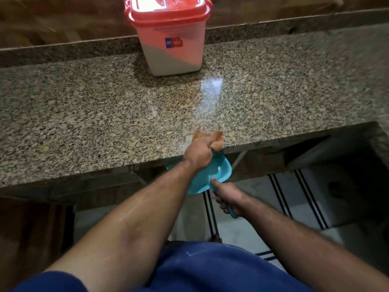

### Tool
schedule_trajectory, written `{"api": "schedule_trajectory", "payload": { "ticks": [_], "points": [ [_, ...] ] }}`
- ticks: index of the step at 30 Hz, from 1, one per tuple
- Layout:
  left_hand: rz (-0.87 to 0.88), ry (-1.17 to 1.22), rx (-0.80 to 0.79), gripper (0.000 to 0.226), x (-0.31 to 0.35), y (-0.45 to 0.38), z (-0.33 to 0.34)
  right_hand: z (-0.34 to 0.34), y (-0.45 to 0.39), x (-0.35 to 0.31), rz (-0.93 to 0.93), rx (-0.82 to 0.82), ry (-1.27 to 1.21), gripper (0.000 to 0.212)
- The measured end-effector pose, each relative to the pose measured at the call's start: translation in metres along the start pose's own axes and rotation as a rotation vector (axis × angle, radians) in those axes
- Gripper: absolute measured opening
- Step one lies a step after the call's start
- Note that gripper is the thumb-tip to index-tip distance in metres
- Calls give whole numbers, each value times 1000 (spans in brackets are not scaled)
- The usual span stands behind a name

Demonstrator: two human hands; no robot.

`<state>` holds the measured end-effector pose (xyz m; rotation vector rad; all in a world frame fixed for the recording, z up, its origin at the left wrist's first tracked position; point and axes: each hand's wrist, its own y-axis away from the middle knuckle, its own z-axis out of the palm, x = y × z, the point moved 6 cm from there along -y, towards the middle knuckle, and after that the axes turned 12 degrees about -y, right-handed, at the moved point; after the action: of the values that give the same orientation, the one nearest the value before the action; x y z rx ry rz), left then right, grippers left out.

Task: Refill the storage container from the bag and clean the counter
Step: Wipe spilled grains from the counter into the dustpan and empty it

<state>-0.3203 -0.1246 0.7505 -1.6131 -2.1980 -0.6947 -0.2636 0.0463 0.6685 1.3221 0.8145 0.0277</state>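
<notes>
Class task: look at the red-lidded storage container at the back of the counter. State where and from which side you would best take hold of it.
Grip the storage container round its two side walls, just under the red lid, reaching from the front across the counter. It stands upright, lid on, tapering downward, so the wider top rim should stop a grip slipping. Nothing flanks it.

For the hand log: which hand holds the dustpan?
The right hand grips the teal dustpan by its handle; the left hand grips an orange cloth.
</notes>
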Motion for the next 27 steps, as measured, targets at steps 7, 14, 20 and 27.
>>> {"api": "schedule_trajectory", "payload": {
  "ticks": [7,14,20,27],
  "points": [
    [-153,189,410,26,-17,28,-67,-10,-5,5,18,1,35,57],
    [-189,-47,-6,41,-38,79,-7,12,-7,11,-6,-43,58,57],
    [-291,459,37,34,-60,133,-43,34,-4,18,4,-52,118,59],
    [-624,891,372,47,-180,236,-93,98,11,19,-28,-115,346,54]
  ]
}}
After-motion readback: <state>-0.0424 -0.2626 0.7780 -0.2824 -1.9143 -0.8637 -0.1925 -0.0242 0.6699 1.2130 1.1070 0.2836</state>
